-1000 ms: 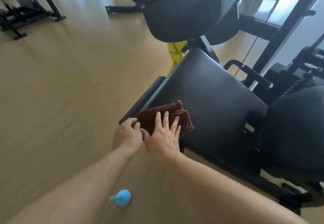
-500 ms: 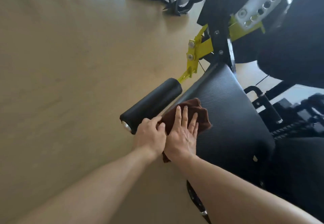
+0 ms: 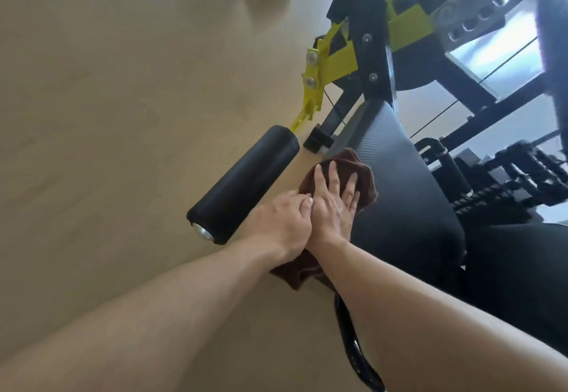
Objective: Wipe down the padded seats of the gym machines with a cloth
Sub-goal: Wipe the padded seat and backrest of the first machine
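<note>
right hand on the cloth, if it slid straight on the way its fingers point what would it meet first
The right hand lies flat on the cloth, fingers pointing up the seat. Going straight on, it would probably cross bare seat padding first, then reach the black frame at the seat's far end; depth is unclear.

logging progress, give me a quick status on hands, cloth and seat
Right hand flat on brown cloth, pressing it to the seat pad. Left hand at cloth's near edge, grip unclear. Foam roller close on the left, not blocking.
</note>
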### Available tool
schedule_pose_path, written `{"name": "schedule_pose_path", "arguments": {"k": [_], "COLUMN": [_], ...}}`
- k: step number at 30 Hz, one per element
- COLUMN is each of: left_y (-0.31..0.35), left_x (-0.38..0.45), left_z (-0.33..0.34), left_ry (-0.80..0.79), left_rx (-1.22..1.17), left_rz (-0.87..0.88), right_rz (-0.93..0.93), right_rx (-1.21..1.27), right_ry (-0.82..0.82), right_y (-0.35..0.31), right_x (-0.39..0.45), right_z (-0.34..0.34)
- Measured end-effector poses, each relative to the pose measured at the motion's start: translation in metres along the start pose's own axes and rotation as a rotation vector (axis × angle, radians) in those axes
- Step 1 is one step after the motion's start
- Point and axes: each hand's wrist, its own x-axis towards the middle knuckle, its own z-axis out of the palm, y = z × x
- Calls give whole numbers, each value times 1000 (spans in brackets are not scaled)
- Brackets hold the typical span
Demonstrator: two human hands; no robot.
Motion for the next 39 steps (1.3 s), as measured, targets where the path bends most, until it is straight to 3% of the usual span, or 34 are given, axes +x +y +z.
{"name": "schedule_pose_path", "arguments": {"k": [8, 14, 19, 28, 32, 37, 39], "left_y": [22, 50, 40, -17, -35, -12, -10], "left_x": [35, 58, 71, 84, 90, 107, 116], "left_z": [-48, -58, -63, -59, -44, -57, -59], "left_ry": [-302, -454, -549, -741, -736, -724, -767], "left_rx": [334, 712, 605, 706, 619, 852, 868], "left_rz": [-89, 47, 27, 311, 308, 501, 482], "right_rz": [17, 112, 178, 293, 296, 307, 307], "right_rx": [10, -72, -112, -135, -114, -207, -233], "right_ry": [66, 29, 64, 36, 55, 29, -2], "right_y": [-11, -14, -18, -44, -44, -44, -45], "right_x": [-5, 0, 2, 4, 4, 14, 19], "right_z": [1, 16, 22, 5, 2, 5, 7]}}
